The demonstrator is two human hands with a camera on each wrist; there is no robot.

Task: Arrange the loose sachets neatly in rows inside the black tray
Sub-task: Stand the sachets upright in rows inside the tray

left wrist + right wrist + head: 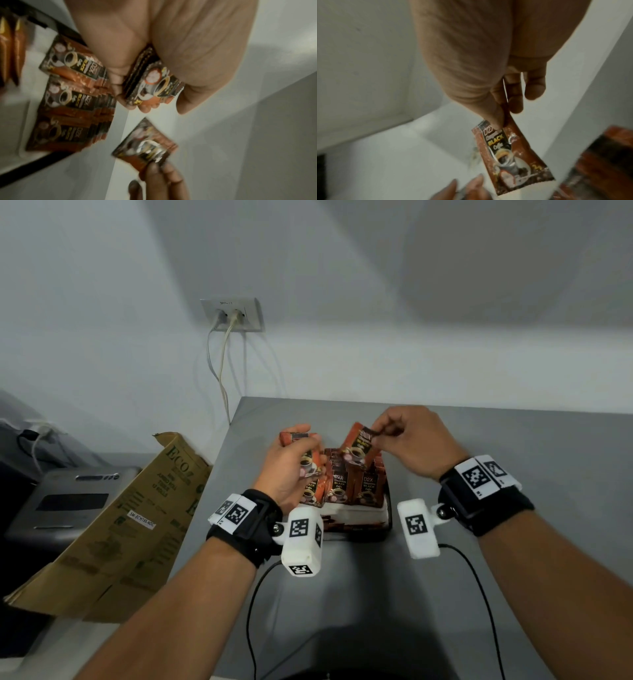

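Grey table (513, 474): tray (388, 508), perhaps full; sachet (359, 448) in right hand (407, 445).

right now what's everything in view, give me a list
black tray: one, black, on the table between the wrists
rows of sachets: several, orange-brown, standing in the tray
single sachet: one, orange-brown, pinched above the tray
bundle of sachets: a few, orange-brown, held left of the tray
table: one, grey
cardboard box: one, brown, left of the table
wall outlet: one, white, two cords plugged in
left hand: grips the bundle
right hand: pinches the single sachet
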